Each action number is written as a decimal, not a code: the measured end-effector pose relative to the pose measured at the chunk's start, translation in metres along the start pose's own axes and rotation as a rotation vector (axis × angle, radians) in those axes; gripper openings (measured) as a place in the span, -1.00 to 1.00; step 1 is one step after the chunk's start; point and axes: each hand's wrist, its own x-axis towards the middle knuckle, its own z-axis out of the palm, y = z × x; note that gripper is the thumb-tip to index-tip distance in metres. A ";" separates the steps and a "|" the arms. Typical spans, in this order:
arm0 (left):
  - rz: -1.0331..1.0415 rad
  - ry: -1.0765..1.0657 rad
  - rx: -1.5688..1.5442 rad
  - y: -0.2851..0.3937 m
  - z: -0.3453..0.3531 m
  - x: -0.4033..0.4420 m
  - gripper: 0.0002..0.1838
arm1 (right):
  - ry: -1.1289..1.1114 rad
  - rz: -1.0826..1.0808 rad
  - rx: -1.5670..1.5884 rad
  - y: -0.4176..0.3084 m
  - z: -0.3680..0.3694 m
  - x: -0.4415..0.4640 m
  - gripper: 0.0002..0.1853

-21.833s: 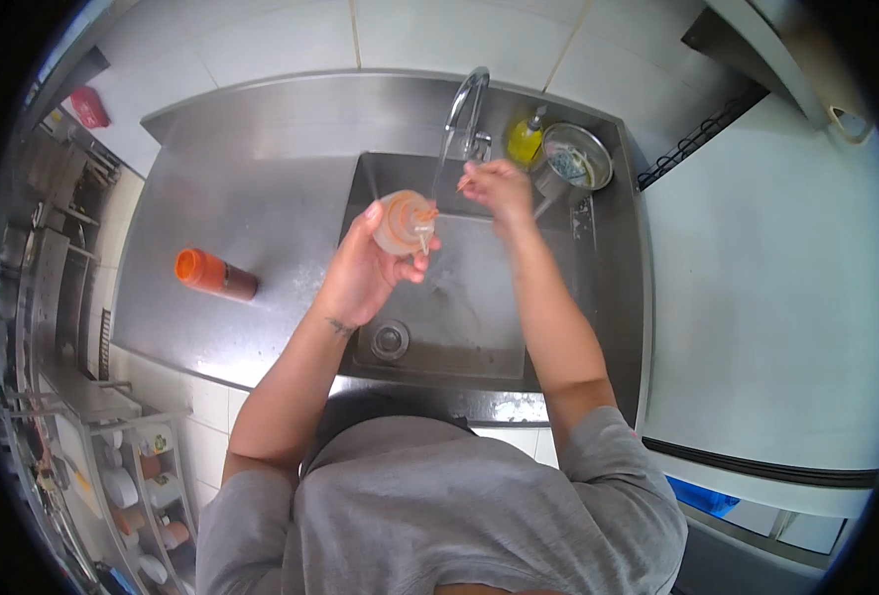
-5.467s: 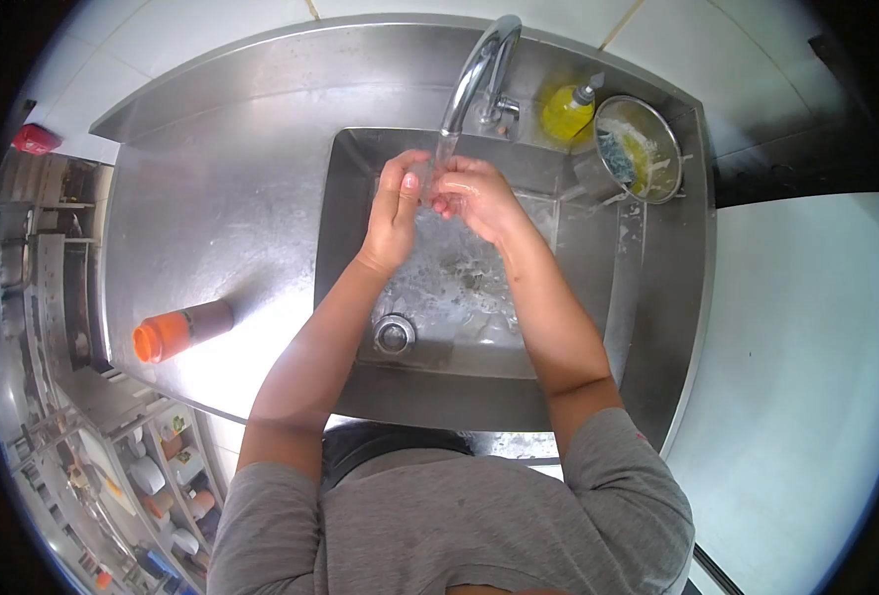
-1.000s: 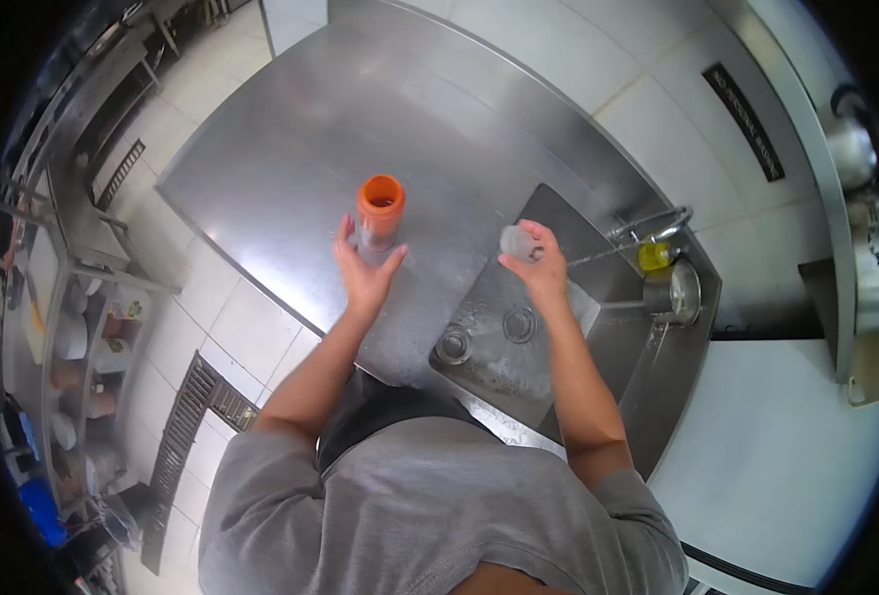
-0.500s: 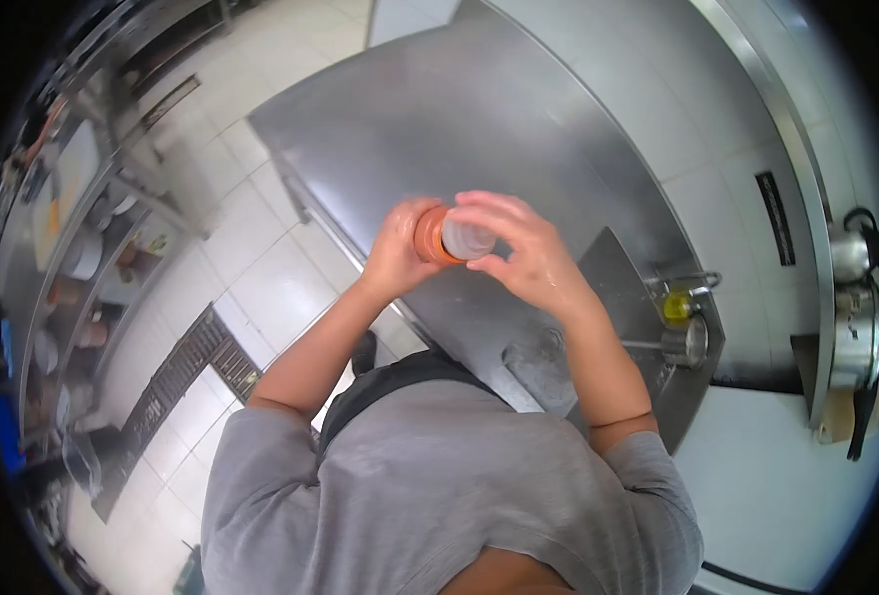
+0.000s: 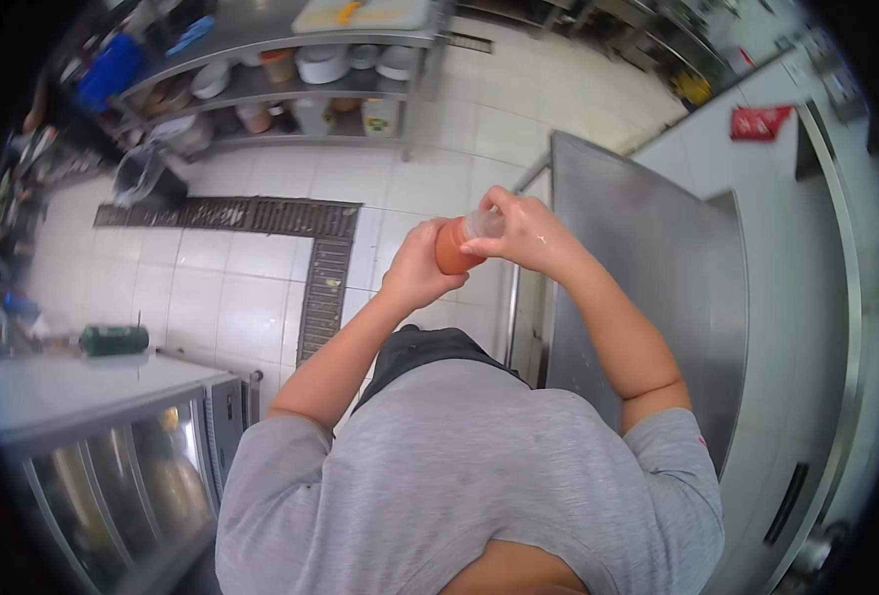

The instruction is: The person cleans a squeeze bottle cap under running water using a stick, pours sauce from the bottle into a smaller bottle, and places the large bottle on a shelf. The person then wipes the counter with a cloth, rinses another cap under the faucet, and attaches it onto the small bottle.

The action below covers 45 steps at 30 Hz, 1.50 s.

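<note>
My left hand [image 5: 419, 268] is wrapped round an orange container [image 5: 452, 250], shaped like a squat bottle, held in front of my body. A translucent, whitish cap-like piece [image 5: 480, 224] stands at its upper right end. My right hand [image 5: 527, 236] grips this pale piece, thumb on the near side and fingers bent over the far side. The container tilts to the upper right. Whether the pale piece is fastened to it or just resting there, I cannot tell. Both hands look wet.
A steel table [image 5: 647, 288] runs along my right. Grooved floor drains [image 5: 330, 297] cross the tiles ahead and left. Shelves [image 5: 261, 89] with bowls and tubs stand beyond, near a lined bin [image 5: 152, 183]. A glass-fronted fridge [image 5: 122, 466] is at lower left.
My body and view have turned left, away from the sink corner and towards the shelves and fridge. The container stays between both hands; my right fingers have closed in on the pale piece.
</note>
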 end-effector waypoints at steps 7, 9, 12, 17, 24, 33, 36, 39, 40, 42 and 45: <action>-0.262 -0.057 -0.119 -0.016 -0.064 -0.002 -0.21 | -0.078 -0.744 0.041 -0.011 0.006 0.069 -0.51; -0.283 -0.006 -0.089 -0.023 -0.070 -0.005 -0.20 | -0.124 -0.822 0.074 -0.022 0.008 0.084 -0.53; -0.297 0.127 0.027 -0.022 -0.081 -0.010 -0.22 | -0.286 -0.706 0.149 -0.029 0.014 0.118 -0.53; -0.408 0.405 0.158 -0.031 -0.110 -0.022 -0.31 | -0.328 -0.447 0.024 -0.076 0.050 0.155 -0.42; -0.565 0.631 0.231 -0.060 -0.161 -0.055 -0.32 | -0.475 -1.075 0.032 -0.150 0.099 0.221 -0.44; -0.605 0.742 0.211 -0.140 -0.283 -0.092 -0.28 | -0.545 -0.809 -0.204 -0.296 0.178 0.298 -0.38; -0.619 0.731 0.205 -0.148 -0.341 -0.093 -0.29 | -0.651 -0.896 -0.036 -0.335 0.183 0.334 -0.36; -0.621 0.583 0.164 -0.169 -0.401 -0.096 -0.28 | -0.750 -0.907 0.035 -0.371 0.185 0.364 -0.36; -0.624 0.532 0.089 -0.170 -0.422 -0.093 -0.28 | -0.757 -0.930 0.072 -0.379 0.187 0.376 -0.35; -0.604 0.452 -0.041 -0.183 -0.454 -0.085 -0.27 | -0.751 -0.973 0.068 -0.400 0.187 0.394 -0.32; -0.550 0.421 -0.111 -0.214 -0.501 -0.070 -0.25 | -0.662 -1.045 0.030 -0.432 0.190 0.427 -0.42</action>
